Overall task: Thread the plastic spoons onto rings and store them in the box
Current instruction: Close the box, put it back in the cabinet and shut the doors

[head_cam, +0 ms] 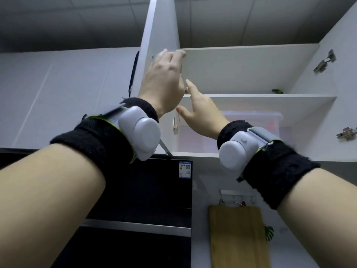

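I am looking up into an open white wall cabinet [251,96]. A translucent plastic box [257,130] with something reddish inside stands on its lower shelf. My left hand [164,80] is raised at the cabinet's left side, fingers curled over the edge of the open door [160,26]. My right hand [201,111] is open with fingers apart, holding nothing, in front of the middle shelf's front edge and left of the box. No spoons or rings can be made out. Both wrists carry black bands with grey devices.
A black range hood [135,190] sits below the cabinet on the left. A wooden cutting board [237,238] hangs from wall hooks below. Metal hinges [324,62] stick out on the cabinet's right side. A small dark object [277,91] lies on the upper shelf.
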